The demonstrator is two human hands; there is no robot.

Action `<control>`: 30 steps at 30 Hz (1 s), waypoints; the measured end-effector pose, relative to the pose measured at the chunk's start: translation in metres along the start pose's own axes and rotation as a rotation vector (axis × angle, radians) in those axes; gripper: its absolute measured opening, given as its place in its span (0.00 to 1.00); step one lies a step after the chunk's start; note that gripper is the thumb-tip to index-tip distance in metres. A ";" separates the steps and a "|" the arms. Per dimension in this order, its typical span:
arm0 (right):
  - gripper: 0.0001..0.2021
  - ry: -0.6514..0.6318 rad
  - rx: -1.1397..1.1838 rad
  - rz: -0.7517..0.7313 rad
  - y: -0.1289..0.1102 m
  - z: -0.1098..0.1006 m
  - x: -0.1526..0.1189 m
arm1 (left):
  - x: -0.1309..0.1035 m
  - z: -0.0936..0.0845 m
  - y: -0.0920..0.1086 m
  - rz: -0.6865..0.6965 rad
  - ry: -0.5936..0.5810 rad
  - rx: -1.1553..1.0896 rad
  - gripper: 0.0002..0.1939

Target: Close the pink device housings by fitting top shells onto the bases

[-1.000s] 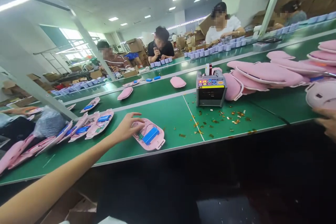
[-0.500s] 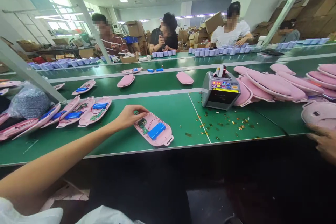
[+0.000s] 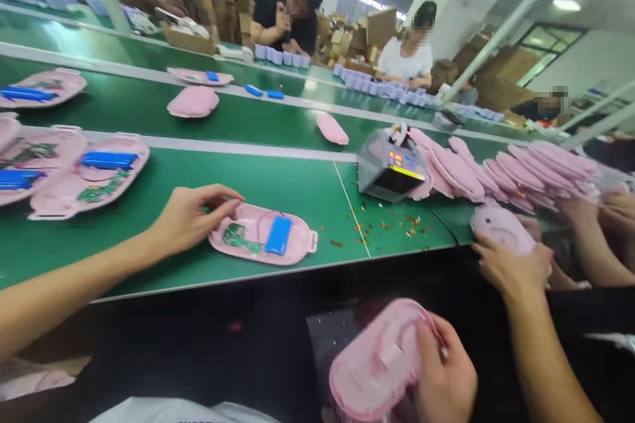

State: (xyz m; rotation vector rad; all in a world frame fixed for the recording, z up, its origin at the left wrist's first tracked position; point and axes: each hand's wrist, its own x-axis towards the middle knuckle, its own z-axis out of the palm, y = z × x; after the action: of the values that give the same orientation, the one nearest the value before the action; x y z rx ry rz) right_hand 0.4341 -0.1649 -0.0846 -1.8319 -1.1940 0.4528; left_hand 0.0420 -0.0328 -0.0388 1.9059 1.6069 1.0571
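On the green bench lies a pink plastic shell [image 3: 248, 213] holding a blue battery pack [image 3: 278, 235] and a green circuit board [image 3: 241, 238]. My left hand [image 3: 201, 215] pinches its far left edge between thumb and fingers. Low in the view, in front of the bench, my right hand [image 3: 446, 367] grips another pink shell [image 3: 374, 360], tilted, with its thumb on the inner face. A thin red wire [image 3: 436, 330] shows near those fingers. Motion blurs this shell somewhat.
A tape dispenser [image 3: 391, 162] stands on the bench, with small scraps [image 3: 409, 228] scattered before it. Pink shells [image 3: 456, 172] are piled on the right; open ones with batteries [image 3: 109, 160] lie left. A co-worker's hand [image 3: 516, 258] holds a shell at right. Other people sit opposite.
The view has turned right and tilted. My right hand has come into view with a pink shell. The shell under my left hand now lies more squarely along the bench edge.
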 end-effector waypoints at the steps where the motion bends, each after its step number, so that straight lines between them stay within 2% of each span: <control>1: 0.20 -0.018 0.119 0.020 -0.017 0.025 0.006 | -0.003 -0.001 -0.001 -0.002 0.001 -0.057 0.17; 3: 0.23 -0.171 0.364 0.049 -0.058 0.076 0.029 | -0.009 -0.001 -0.005 0.002 0.005 -0.161 0.15; 4: 0.26 -0.302 0.453 0.057 -0.080 0.100 0.042 | -0.011 -0.001 -0.007 0.007 0.007 -0.198 0.15; 6: 0.29 -0.568 0.491 0.036 -0.120 0.139 0.062 | -0.013 0.001 -0.011 0.009 -0.003 -0.253 0.13; 7: 0.29 -0.671 0.456 0.002 -0.135 0.152 0.069 | -0.013 0.002 -0.013 0.002 -0.003 -0.278 0.12; 9: 0.26 -0.802 0.323 -0.151 -0.155 0.165 0.079 | -0.014 0.003 -0.015 -0.024 0.001 -0.324 0.11; 11: 0.20 -0.859 0.145 -0.425 -0.169 0.164 0.087 | -0.016 0.003 -0.014 -0.041 0.000 -0.359 0.10; 13: 0.15 -0.860 -0.080 -0.791 -0.182 0.160 0.092 | -0.018 0.003 -0.011 -0.037 -0.001 -0.373 0.10; 15: 0.15 -0.760 -0.385 -1.157 -0.196 0.160 0.093 | -0.019 0.002 -0.008 -0.036 0.021 -0.378 0.10; 16: 0.17 -0.680 -0.555 -1.304 -0.202 0.162 0.092 | -0.019 0.002 -0.007 -0.041 0.042 -0.383 0.09; 18: 0.25 -0.547 -0.853 -1.494 -0.213 0.169 0.089 | -0.018 0.002 -0.007 -0.053 0.097 -0.403 0.10; 20: 0.29 -0.496 -0.991 -1.579 -0.220 0.176 0.085 | -0.017 0.002 -0.009 -0.038 0.164 -0.409 0.10; 22: 0.25 -0.486 -0.964 -1.626 -0.224 0.179 0.084 | -0.017 0.002 -0.012 0.032 0.232 -0.366 0.09; 24: 0.17 -0.465 -0.857 -1.665 -0.226 0.181 0.084 | -0.018 0.004 -0.015 0.197 0.294 -0.258 0.09; 26: 0.09 -0.431 -0.707 -1.698 -0.228 0.182 0.082 | -0.018 0.006 -0.016 0.455 0.383 -0.087 0.09; 28: 0.08 -0.426 -0.555 -1.666 -0.230 0.184 0.079 | -0.018 0.008 -0.015 0.675 0.476 0.098 0.08; 30: 0.12 -0.473 -0.452 -1.555 -0.234 0.186 0.074 | -0.016 0.011 -0.012 0.732 0.541 0.202 0.07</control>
State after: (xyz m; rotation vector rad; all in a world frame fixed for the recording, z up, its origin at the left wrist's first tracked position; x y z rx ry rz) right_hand 0.2127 0.0230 0.0169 -0.5941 -2.7156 -0.3484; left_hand 0.0425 -0.0435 -0.0590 2.5969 1.2921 1.8923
